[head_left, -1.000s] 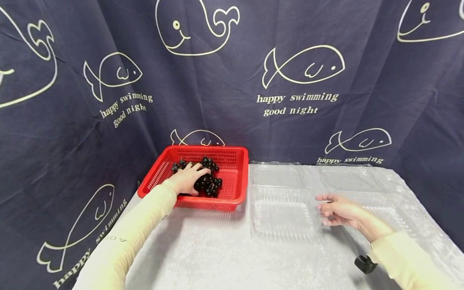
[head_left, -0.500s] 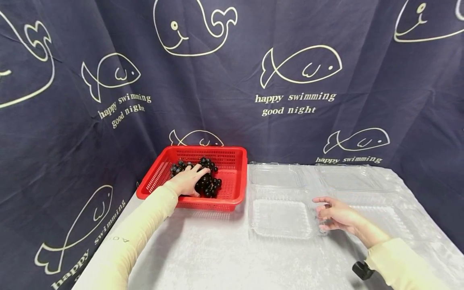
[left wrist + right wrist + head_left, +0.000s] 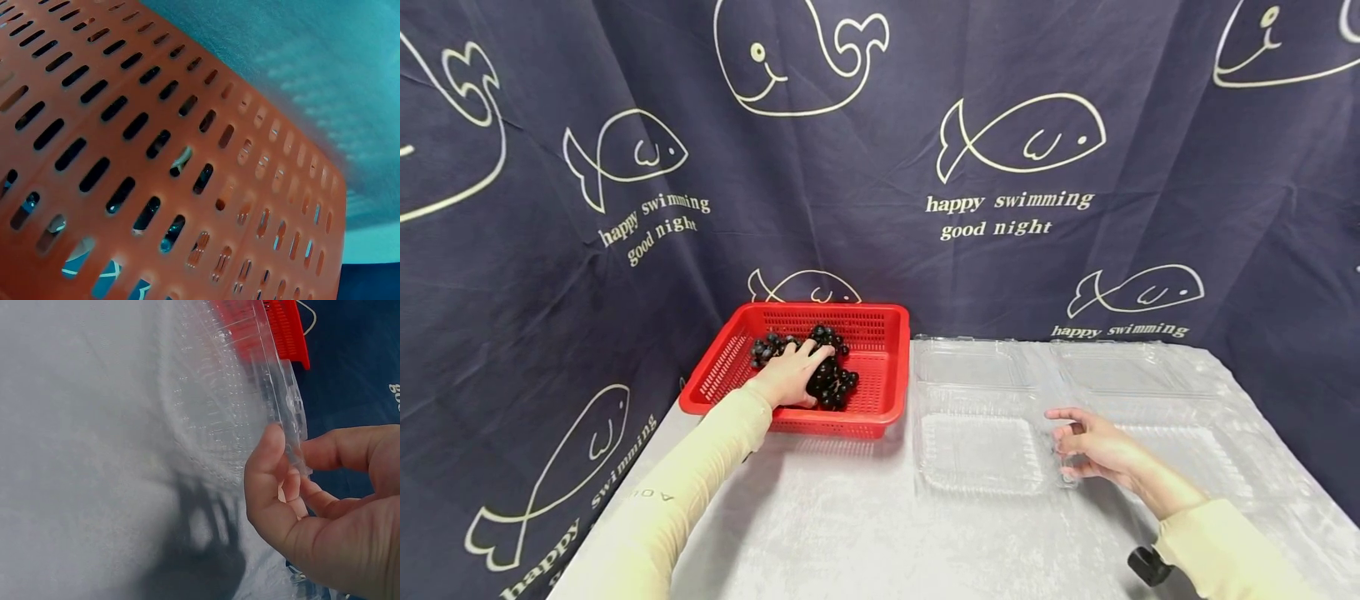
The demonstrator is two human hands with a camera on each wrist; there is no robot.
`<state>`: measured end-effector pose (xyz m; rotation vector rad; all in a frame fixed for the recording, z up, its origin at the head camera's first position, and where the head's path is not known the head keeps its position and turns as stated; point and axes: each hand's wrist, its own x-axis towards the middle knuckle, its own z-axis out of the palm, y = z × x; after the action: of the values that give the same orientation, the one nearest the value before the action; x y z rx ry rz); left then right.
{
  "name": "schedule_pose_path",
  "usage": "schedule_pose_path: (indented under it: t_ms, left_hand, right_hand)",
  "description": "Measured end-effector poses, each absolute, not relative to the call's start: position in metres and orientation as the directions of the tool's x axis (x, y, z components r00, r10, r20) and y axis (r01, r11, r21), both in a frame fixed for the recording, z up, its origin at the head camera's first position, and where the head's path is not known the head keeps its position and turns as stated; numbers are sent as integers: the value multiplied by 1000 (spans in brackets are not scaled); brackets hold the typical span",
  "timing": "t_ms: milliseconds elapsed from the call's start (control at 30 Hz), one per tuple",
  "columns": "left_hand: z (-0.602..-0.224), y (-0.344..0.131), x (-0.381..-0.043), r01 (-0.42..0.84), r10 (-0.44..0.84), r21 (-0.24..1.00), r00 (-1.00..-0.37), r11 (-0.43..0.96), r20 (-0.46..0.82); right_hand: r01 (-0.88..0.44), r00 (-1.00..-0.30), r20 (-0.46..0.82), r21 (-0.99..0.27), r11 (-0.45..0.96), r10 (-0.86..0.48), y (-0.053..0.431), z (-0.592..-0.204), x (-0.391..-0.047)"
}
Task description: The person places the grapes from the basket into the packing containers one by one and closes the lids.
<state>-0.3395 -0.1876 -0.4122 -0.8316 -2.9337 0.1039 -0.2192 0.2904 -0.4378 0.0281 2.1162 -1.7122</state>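
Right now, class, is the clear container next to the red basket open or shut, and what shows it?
Open: the head view shows its lid laid back beyond its base, leaving the base uncovered.

The left hand (image 3: 788, 375) hides some grapes (image 3: 832, 385) — its sleeve (image 3: 700, 483) cut off below.

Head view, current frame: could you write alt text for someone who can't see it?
A person's left hand is on dark grapes in a red basket, while the right hand holds the edge of an open clear container. A second container lies to its right on the pale table; navy fish-print cloth hangs behind.
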Motion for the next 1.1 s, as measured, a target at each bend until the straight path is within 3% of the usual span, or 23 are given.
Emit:
schedule_pose_path:
  t_ms: [467, 700, 1100]
  left_hand:
    - [-409, -186, -345, 555, 558, -64, -818, 829, 136]
    - [-411, -184, -346, 560, 558, -16, -823, 829, 107]
    - [-413, -179, -344, 596, 604, -99, -788, 797, 116]
  right_hand:
    - [270, -914, -333, -926, 263, -233, 291, -432, -218]
    - [265, -915, -329, -926, 268, -232, 290, -431, -216]
    - [257, -920, -320, -928, 269, -227, 284, -427, -216]
